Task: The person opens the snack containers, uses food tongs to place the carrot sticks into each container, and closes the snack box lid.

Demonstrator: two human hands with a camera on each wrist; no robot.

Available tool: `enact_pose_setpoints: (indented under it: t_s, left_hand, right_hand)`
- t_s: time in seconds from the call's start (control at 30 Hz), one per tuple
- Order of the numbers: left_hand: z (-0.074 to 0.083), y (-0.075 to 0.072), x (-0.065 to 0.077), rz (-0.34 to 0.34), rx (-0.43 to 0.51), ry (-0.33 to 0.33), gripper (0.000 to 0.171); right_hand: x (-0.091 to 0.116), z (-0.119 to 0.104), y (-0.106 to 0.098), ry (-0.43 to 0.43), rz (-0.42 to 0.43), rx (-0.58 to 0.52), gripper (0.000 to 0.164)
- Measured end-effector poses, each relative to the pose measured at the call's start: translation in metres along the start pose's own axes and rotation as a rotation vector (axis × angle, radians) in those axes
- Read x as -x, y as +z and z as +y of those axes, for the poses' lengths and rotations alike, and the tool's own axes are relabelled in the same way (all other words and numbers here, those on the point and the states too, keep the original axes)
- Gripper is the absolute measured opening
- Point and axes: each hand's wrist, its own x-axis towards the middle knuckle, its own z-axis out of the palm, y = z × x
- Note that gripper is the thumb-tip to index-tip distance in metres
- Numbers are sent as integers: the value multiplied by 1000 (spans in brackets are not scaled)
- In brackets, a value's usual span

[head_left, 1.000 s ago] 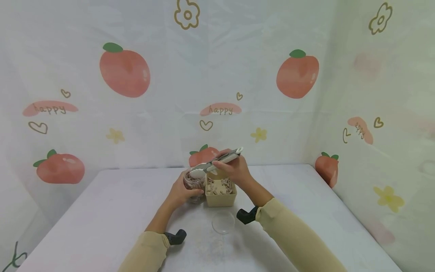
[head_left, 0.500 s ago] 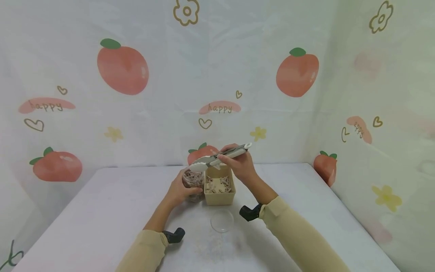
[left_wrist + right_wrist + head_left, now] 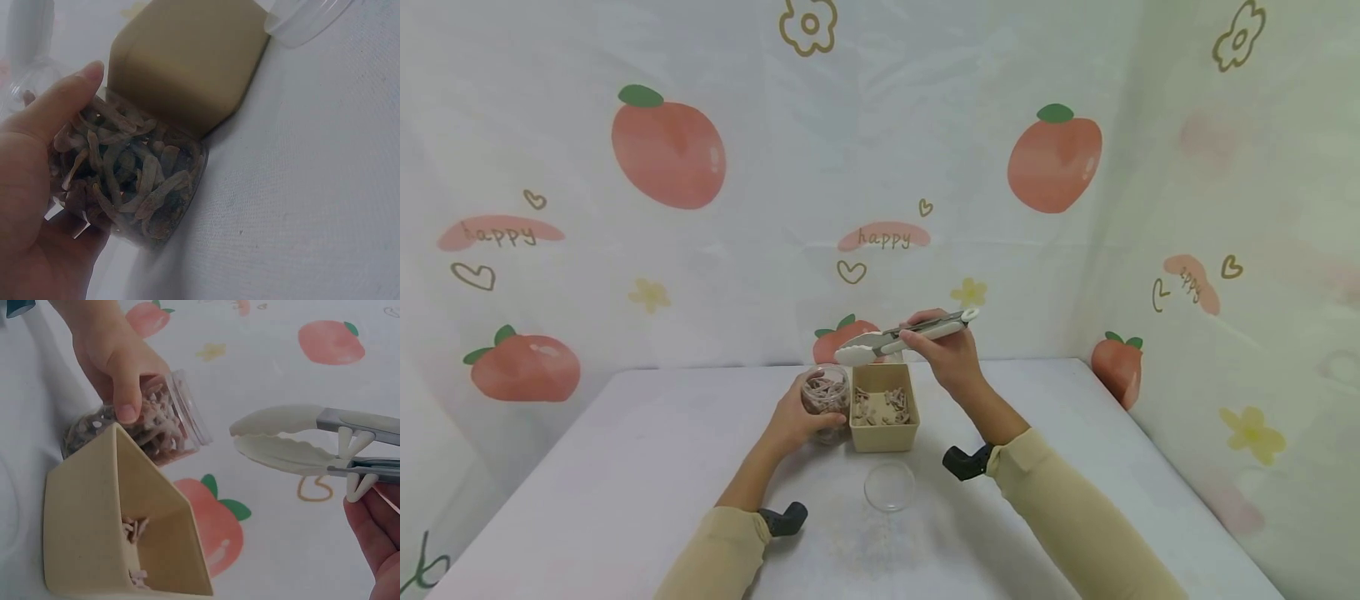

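Note:
My left hand (image 3: pixel 792 421) grips a clear plastic jar (image 3: pixel 825 393), thumb on the near side. In the left wrist view the jar (image 3: pixel 134 169) is full of grey-brown, dried, twig-like pieces. It stands uncapped against the left side of a beige box (image 3: pixel 884 439), which holds some of the same pieces in its corners. With my right hand (image 3: pixel 953 357) I hold grey-and-white kitchen tongs (image 3: pixel 863 348) above the box and jar. Their white heads (image 3: pixel 281 456) almost meet at the tips in the right wrist view, with nothing visible between them.
A round clear lid (image 3: pixel 890 487) lies on the white table (image 3: pixel 700 467) in front of the box. Behind the table hangs a white backdrop (image 3: pixel 760 292) printed with fruit, hearts and flowers.
The tongs have risen out of the jar's mouth and moved up and right with my right hand. My left hand keeps its hold on the jar.

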Motion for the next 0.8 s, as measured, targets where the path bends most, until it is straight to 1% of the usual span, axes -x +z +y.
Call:
enact_pose_setpoints:
  t_s: [0.13,0.27,0.4,0.5,0.63,0.8]
  left_hand:
    - [1,0,1,4,5,-1,98]
    - [1,0,0,3,2,-7,98]
    - [1,0,0,0,-5,-11,98]
    - [1,0,0,0,-1,-13,98]
    - [1,0,0,1,0,-10,98]
    - [1,-1,1,4,-8,-2,98]
  right_hand:
    - [0,2,-6,1,16,26,20]
    - [2,3,-13,22,23,55,21]
    - [4,6,-20,42,11,67,23]
    - [4,8,-25,50,-17,66,24]
    - [5,9,-31,68,-69,14,26]
    - [6,12,-35,112,-139,-36,28]
